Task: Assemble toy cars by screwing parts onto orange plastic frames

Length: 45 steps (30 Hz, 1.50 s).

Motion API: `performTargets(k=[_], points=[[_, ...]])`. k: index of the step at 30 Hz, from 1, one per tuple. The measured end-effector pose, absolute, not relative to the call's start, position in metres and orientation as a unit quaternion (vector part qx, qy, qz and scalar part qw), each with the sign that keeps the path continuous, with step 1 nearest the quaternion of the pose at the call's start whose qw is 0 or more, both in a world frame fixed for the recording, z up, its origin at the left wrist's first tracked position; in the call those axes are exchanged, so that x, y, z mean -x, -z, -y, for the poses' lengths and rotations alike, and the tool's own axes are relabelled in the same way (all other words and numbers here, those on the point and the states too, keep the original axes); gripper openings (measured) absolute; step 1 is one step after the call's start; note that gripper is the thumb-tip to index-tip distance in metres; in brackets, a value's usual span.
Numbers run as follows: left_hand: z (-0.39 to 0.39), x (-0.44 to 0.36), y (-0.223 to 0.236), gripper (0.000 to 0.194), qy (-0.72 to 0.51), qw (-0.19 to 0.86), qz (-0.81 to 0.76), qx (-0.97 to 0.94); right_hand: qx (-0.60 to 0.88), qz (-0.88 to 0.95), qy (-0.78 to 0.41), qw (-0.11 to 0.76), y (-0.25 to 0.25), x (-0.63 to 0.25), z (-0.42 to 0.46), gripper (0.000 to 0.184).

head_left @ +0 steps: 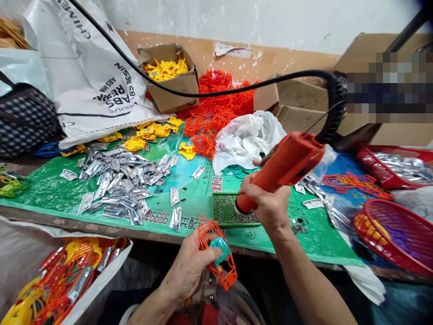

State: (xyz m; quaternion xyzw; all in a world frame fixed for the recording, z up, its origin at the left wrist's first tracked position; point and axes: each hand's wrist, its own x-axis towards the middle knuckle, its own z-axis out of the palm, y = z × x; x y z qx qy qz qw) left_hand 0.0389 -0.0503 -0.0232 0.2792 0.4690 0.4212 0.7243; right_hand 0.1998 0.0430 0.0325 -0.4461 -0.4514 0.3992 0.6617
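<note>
My left hand (187, 262) is closed around an orange plastic lattice frame (227, 274) near the table's front edge. A round teal part (219, 248) sits in the frame, with my thumb resting on it. My right hand (273, 210) grips a red electric screwdriver (287, 164) by its body, tilted with its nose down. That nose is over a green perforated tray (221, 208) holding small dark screws, and its very tip is hidden or too small to make out. A black cable (216, 93) runs from the screwdriver's upper end.
Silver metallic pieces (125, 180) lie heaped at left on the green tabletop (189, 216). Yellow parts (149, 131), orange frames (223, 108) and a white cloth (250, 135) lie behind. Red baskets (392, 239) stand at right. An open bag (104, 280) of assembled pieces is front left.
</note>
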Motion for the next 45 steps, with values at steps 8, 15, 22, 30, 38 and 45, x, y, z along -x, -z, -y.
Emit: performTargets(k=[8, 15, 22, 30, 38, 45], points=[[0.05, -0.038, 0.023, 0.025, -0.427, 0.722, -0.468, -0.278, 0.463, 0.455, -0.392, 0.652, -0.028, -0.201, -0.044, 0.052], [0.051, -0.039, 0.025, 0.024, -0.431, 0.72, -0.469, -0.275, 0.439, 0.458, -0.394, 0.665, -0.027, -0.2, -0.042, 0.058], [0.051, -0.039, 0.031, 0.019, -0.441, 0.718, -0.46, -0.278, 0.443, 0.465, -0.38, 0.665, -0.028, -0.198, -0.039, 0.056], [0.052, -0.04, 0.032, 0.024, -0.444, 0.719, -0.466, -0.261, 0.433, 0.45, -0.385, 0.68, -0.033, -0.202, -0.04, 0.033], [0.052, -0.043, 0.032, 0.021, -0.458, 0.71, -0.461, -0.271, 0.343, 0.424, -0.486, 0.682, -0.07, -0.196, -0.005, 0.04], [0.052, -0.046, 0.029, 0.029, -0.461, 0.73, -0.441, -0.246, 0.317, 0.436, -0.52, 0.663, -0.074, -0.185, 0.022, 0.05]])
